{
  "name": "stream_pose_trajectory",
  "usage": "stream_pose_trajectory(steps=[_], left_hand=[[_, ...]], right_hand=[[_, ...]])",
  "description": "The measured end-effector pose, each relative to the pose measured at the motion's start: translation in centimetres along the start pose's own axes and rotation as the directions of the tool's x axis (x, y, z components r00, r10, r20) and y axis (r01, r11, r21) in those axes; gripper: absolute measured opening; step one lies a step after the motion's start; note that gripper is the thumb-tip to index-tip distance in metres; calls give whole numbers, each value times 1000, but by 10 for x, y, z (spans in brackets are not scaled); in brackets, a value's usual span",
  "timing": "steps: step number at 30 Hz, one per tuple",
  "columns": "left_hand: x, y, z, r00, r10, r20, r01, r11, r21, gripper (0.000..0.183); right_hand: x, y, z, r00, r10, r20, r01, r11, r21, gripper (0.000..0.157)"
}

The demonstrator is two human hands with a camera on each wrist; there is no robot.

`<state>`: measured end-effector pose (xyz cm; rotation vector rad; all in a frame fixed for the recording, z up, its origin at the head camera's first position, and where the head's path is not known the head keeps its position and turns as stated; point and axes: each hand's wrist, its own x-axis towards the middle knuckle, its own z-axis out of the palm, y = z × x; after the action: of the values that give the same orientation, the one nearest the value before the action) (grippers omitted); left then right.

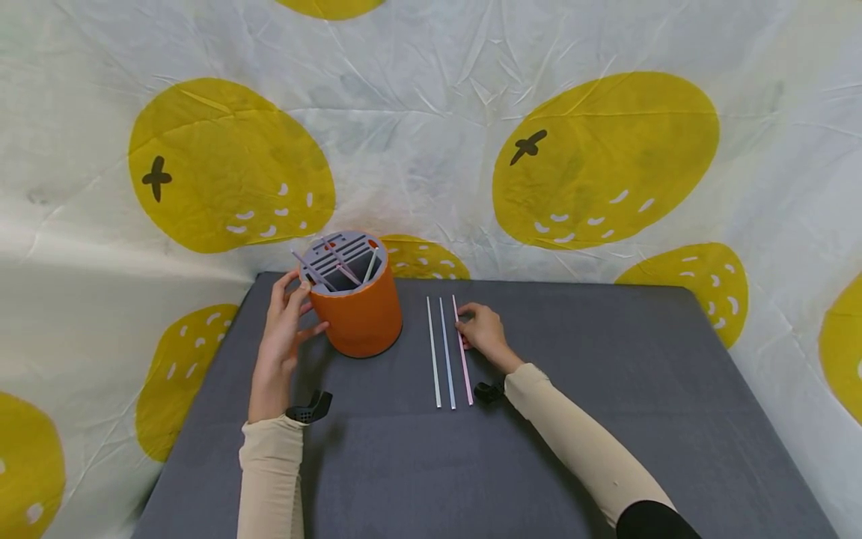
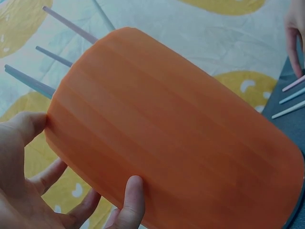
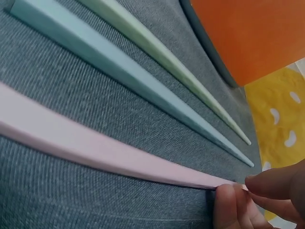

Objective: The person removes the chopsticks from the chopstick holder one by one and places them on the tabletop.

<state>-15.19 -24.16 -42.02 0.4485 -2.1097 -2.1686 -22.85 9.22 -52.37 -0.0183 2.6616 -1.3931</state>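
Head view: pink stick (image 1: 466,374) is pinched near its thin end by the right hand (image 1: 483,329); orange holder (image 1: 360,318) is touched at rim and side by the left hand (image 1: 277,344), fingers spread, not wrapped round. Pink stick is laid right of the holder, beyond pale green stick (image 1: 433,352) and blue stick (image 1: 447,352). Risks: stick could be dropped or swung, given the off-centre pinch; holder could be tipped by a sideways push. Long axis runs near-to-far, thin end pointed away from the wearer.
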Motion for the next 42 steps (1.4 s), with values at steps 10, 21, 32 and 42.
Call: stream_pose_trajectory(steps=[10,21,32,42], left_hand=[[2,0,0,1000,-9,-1,9,1000,-3,61],[2,-1,-1,1000,-6,4,6,1000,-5,63],[1,1,-1,1000,-6,2,6,1000,7,63],[2,-1,0,1000,-4,4,4,1000,7,61]], right_hand=[[1,-12,3,996,-85,-30,87,992,91,30],[-10,-68,5,937,-347,-46,348,912,215,27],[-28,-129,9,796,-603,-51,595,766,242,30],[-25,-154,23,744,-662,-92,669,737,98,21]])
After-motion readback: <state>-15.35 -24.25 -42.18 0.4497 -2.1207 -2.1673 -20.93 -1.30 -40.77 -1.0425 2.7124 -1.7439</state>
